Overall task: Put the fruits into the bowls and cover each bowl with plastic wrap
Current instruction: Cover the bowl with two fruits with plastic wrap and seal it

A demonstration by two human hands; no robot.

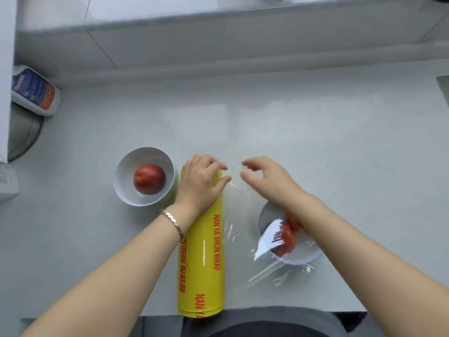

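A yellow plastic wrap roll [206, 251] lies on the counter, pointing away from me. My left hand [201, 181] grips its far end, fingers curled over the top. Clear film [264, 271] runs from the roll to the right and drapes over the right white bowl [306, 257], which holds red fruit [285, 239]; a white label [268, 237] sticks to the film. My right hand [264, 178] hovers just right of the roll's far end, thumb and curled fingers pinching the film's far edge. The left white bowl [121, 176] holds one red fruit [149, 179] and is uncovered.
A labelled white bottle [34, 91] lies at the far left beside a glass lid [24, 132]. A raised ledge [218, 37] runs along the back. The counter's front edge [97, 317] is close to my body.
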